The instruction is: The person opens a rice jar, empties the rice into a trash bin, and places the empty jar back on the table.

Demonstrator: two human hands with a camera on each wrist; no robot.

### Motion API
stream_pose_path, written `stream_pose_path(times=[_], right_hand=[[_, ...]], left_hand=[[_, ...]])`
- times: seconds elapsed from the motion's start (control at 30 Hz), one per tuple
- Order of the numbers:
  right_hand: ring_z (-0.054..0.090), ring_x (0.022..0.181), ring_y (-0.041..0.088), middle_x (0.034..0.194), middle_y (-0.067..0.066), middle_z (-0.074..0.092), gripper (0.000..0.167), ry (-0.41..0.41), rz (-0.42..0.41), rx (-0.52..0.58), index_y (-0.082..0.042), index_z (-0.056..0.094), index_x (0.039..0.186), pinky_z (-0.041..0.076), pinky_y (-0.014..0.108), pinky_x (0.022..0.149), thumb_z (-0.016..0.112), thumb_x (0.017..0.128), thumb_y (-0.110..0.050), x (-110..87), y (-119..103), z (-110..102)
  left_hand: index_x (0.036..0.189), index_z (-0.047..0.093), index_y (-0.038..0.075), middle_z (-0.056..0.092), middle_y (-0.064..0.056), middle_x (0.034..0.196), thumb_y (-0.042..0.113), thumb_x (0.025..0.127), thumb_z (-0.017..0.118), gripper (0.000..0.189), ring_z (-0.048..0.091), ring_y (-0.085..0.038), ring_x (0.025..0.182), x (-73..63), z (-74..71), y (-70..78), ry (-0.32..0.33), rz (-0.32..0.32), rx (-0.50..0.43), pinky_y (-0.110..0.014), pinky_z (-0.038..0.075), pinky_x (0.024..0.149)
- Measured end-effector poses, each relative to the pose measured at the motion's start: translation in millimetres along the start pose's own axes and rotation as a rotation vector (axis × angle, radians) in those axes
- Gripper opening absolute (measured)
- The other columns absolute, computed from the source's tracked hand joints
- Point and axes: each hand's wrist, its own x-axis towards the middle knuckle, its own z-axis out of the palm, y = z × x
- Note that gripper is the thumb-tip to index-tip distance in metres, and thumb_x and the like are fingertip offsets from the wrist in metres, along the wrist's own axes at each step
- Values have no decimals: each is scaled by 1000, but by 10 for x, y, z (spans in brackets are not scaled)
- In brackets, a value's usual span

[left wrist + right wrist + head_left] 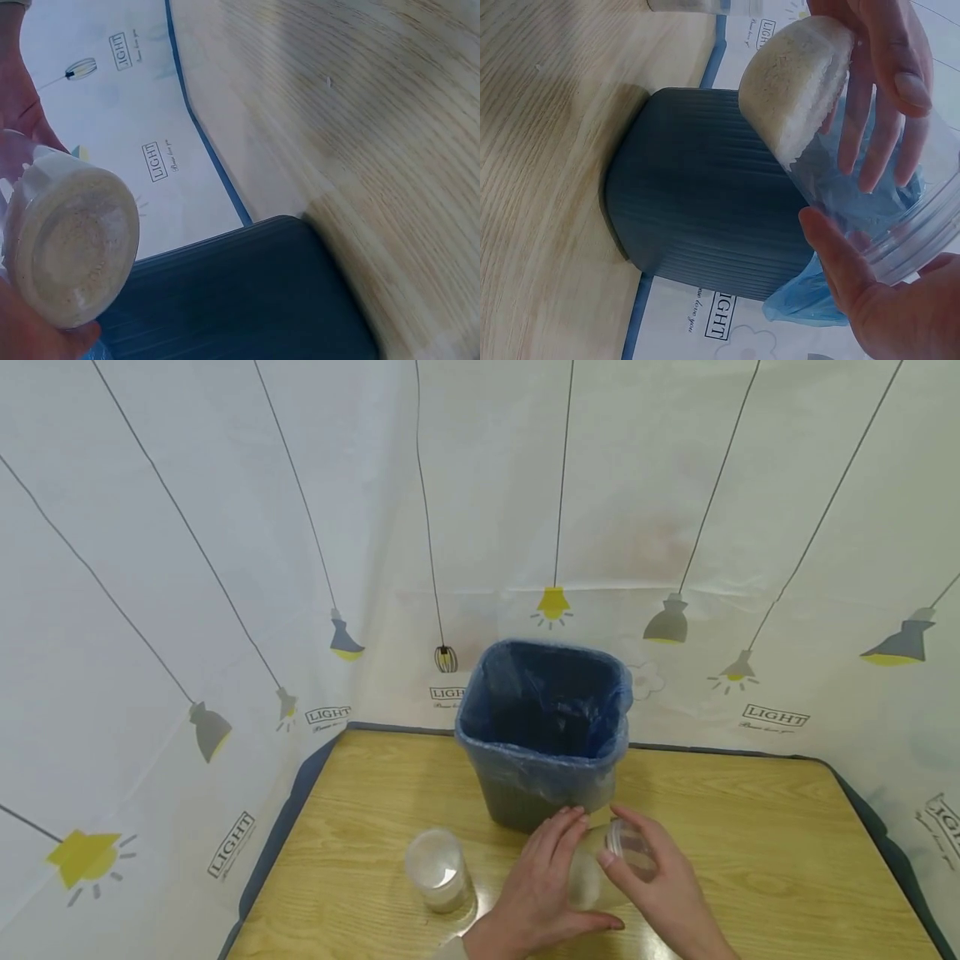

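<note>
Both hands are on a clear jar (588,877), held tilted close in front of the bin. White rice-like grains (791,97) lie sloped in its lower part. My left hand (536,885) grips the jar's body, thumb on the near side and fingers on the far side. At the jar's top, my right hand (663,885) holds the clear screw lid (922,236) between thumb and fingers. The left wrist view shows the round jar base (79,251) with pale contents behind it. A second clear jar (437,868) stands upright to the left of my left hand.
A dark blue bin (510,797) lined with a blue plastic bag (468,727) stands behind the hands. A tiny white bit (328,82) lies on the wooden table (772,843). White sheeting (465,510) printed with lamps surrounds the table's back and sides.
</note>
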Motion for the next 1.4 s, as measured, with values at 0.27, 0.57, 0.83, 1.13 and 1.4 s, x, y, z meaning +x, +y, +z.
stream_pose_path(times=[0.27,0.57,0.83,1.13,1.4], right_hand=[[58,122,34,142,10,56,57,21,-45,10,-14,54,146,60,40,88,77,95,-24,-13,-44,43],[60,117,26,137,10,60,55,38,-105,18,-12,57,143,59,35,86,79,93,-21,-5,-90,82],[62,118,31,141,9,57,50,-12,-190,-183,-12,53,147,59,41,85,67,102,-27,16,-77,52],[65,107,30,129,8,61,48,72,-255,-497,-19,53,149,55,51,76,55,106,-41,64,-86,-19],[65,105,32,123,12,61,50,61,-275,-606,-16,57,145,56,54,77,59,104,-45,118,-122,38]], left_hand=[[151,40,-1,50,-13,150,72,54,92,132,50,-27,139,7,4,3,-35,-31,19,-37,42,114],[147,46,7,61,-3,134,64,61,93,114,61,-16,120,24,-37,23,-81,-105,57,-29,51,99],[140,52,6,65,-3,125,66,60,91,108,64,-15,109,-4,-5,28,-54,-115,92,-28,55,88],[136,55,6,66,-3,119,65,57,93,105,66,-15,102,-9,10,-19,-15,-140,145,-29,56,85],[138,54,7,65,-3,123,68,61,90,104,65,-16,107,-1,0,-29,-46,-140,146,-30,56,87]])
